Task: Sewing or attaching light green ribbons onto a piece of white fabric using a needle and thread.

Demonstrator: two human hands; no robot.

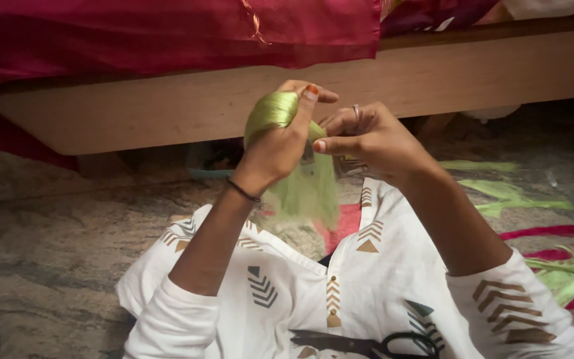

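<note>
A person sits on a mottled stone floor (48, 226), seen from above, in a white tunic (367, 292) printed with small arrow shapes. The left hand (277, 143), a thin black band on its wrist, is closed in a fist around a bundle of shiny light green thread (270, 110), lifted in front of a low wooden bed frame (499, 66); loose ends hang below the fist. Just beside it, the right hand (367, 136), wearing a ring, has its fingers curled, pinching at the bundle; what it grips is hidden. Black scissors (380, 346) lie on the lap. Dark red cloth (167, 33) drapes above.
</note>
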